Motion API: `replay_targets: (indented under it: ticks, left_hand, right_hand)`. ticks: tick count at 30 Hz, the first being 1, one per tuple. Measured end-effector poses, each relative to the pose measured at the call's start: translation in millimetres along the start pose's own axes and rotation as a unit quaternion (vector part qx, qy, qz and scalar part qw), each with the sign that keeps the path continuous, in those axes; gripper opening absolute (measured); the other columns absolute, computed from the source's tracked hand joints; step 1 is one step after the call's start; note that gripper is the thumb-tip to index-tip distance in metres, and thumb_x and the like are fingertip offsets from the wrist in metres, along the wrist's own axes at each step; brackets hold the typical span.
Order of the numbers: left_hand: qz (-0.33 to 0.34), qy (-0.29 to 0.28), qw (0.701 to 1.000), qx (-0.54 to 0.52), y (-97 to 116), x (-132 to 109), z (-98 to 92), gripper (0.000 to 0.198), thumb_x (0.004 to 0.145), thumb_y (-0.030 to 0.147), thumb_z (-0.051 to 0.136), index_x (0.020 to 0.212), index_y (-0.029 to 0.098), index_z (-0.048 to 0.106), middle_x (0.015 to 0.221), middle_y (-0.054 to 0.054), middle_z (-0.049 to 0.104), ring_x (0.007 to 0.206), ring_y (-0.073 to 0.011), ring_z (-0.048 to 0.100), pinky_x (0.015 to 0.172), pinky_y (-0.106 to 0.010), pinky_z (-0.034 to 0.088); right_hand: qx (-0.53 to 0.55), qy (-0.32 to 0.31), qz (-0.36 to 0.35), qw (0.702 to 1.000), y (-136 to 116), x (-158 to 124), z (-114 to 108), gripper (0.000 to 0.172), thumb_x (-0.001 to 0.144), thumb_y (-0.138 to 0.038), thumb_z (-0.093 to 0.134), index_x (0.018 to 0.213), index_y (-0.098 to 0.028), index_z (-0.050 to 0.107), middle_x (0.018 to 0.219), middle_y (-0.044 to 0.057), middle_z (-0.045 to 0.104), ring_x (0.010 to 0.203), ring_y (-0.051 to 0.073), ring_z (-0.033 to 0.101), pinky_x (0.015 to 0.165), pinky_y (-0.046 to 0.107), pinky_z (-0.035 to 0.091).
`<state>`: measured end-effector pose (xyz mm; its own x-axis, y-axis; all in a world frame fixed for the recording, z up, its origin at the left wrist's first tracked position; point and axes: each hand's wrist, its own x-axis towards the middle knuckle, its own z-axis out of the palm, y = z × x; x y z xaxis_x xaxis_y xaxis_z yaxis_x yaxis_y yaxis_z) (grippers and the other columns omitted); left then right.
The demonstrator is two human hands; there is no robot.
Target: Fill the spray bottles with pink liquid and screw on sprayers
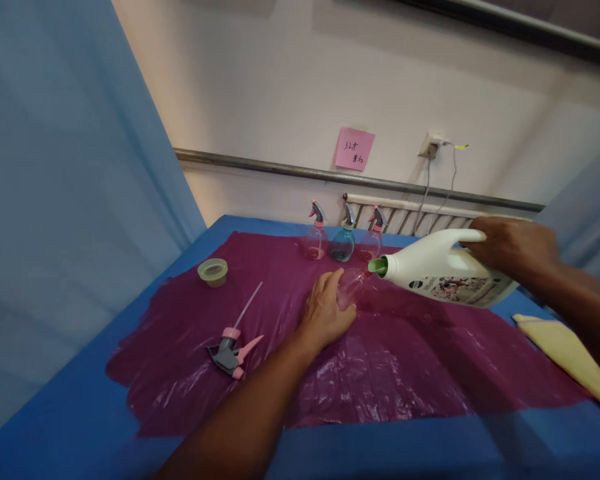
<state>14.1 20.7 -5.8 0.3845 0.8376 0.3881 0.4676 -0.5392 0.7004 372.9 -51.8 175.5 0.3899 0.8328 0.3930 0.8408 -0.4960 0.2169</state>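
My right hand grips the handle of a large white jug with a printed label. The jug lies tipped to the left, its green-lined mouth beside the neck of a clear spray bottle body. Around that clear bottle, which leans toward the jug, my left hand curls its fingers and thumb. Whether liquid is flowing is hard to make out. A grey and pink spray head with its dip tube lies on the purple plastic sheet, left of my left forearm.
Three spray bottles with heads stand at the back; the middle one holds blue-green liquid. A small round tub sits at the left. A folded yellow cloth lies at the right. Blue curtains hang at both sides, with a wall behind.
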Motion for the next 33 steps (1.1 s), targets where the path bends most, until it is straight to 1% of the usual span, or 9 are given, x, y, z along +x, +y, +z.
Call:
replay_targets:
  ticks: [5,11,15,19,23,29,33]
  left_hand:
    - [0.008,0.005,1.000,-0.001,-1,0,1.3,0.082,0.086,0.025,0.082,0.163,0.024,0.052,0.155,-0.012,0.062,0.142,-0.0318,0.064,0.125,-0.048,0.052]
    - [0.012,0.007,1.000,-0.005,-2,0,2.6,0.083,0.087,0.025,0.082,0.164,0.027,0.052,0.157,-0.011,0.061,0.145,-0.0311,0.062,0.127,-0.048,0.051]
    - [0.017,0.006,1.000,-0.005,-2,0,1.8,0.082,0.087,0.024,0.082,0.163,0.024,0.053,0.158,-0.012,0.061,0.147,-0.0319,0.061,0.128,-0.049,0.050]
    - [0.018,0.005,1.000,-0.004,-2,0,1.9,0.082,0.086,0.024,0.082,0.163,0.023,0.053,0.158,-0.013,0.061,0.146,-0.0323,0.061,0.128,-0.049,0.050]
    - [0.018,0.004,1.000,-0.004,-2,0,2.1,0.082,0.087,0.024,0.081,0.163,0.024,0.053,0.157,-0.012,0.062,0.147,-0.0320,0.061,0.128,-0.049,0.050]
    - [0.013,0.001,1.000,0.000,-1,-1,2.1,0.081,0.087,0.025,0.080,0.164,0.023,0.052,0.159,-0.013,0.061,0.148,-0.0318,0.060,0.127,-0.049,0.050]
    - [0.018,0.003,1.000,0.002,-3,-1,3.3,0.082,0.087,0.024,0.080,0.164,0.026,0.052,0.161,-0.011,0.060,0.148,-0.0318,0.060,0.128,-0.049,0.049]
  right_hand:
    - [-0.009,0.010,-0.008,1.000,1,0,-4,0.042,0.094,-0.066,0.053,0.103,-0.033,0.079,0.104,0.009,0.082,0.086,0.031,0.069,0.064,0.037,0.033]
    - [-0.026,0.021,-0.020,0.999,1,0,-9,0.041,0.095,-0.066,0.052,0.097,-0.033,0.077,0.103,0.008,0.081,0.087,0.031,0.071,0.064,0.037,0.033]
    - [-0.026,0.027,-0.024,0.999,1,0,-12,0.042,0.096,-0.067,0.052,0.099,-0.033,0.077,0.102,0.009,0.081,0.086,0.031,0.070,0.064,0.037,0.032]
    - [-0.027,0.022,-0.024,0.999,0,0,-16,0.039,0.094,-0.065,0.056,0.098,-0.033,0.077,0.102,0.008,0.082,0.084,0.030,0.069,0.064,0.036,0.032]
    - [-0.032,0.033,-0.025,0.999,0,2,-17,0.034,0.092,-0.061,0.059,0.100,-0.033,0.079,0.098,0.008,0.081,0.083,0.030,0.069,0.063,0.035,0.032]
    - [-0.042,0.031,-0.026,0.998,2,4,-17,0.035,0.093,-0.061,0.058,0.101,-0.035,0.079,0.099,0.008,0.081,0.085,0.031,0.070,0.063,0.036,0.033]
    - [-0.044,0.041,-0.029,0.998,2,4,-17,0.033,0.093,-0.060,0.060,0.101,-0.034,0.080,0.099,0.008,0.082,0.084,0.031,0.069,0.064,0.036,0.032]
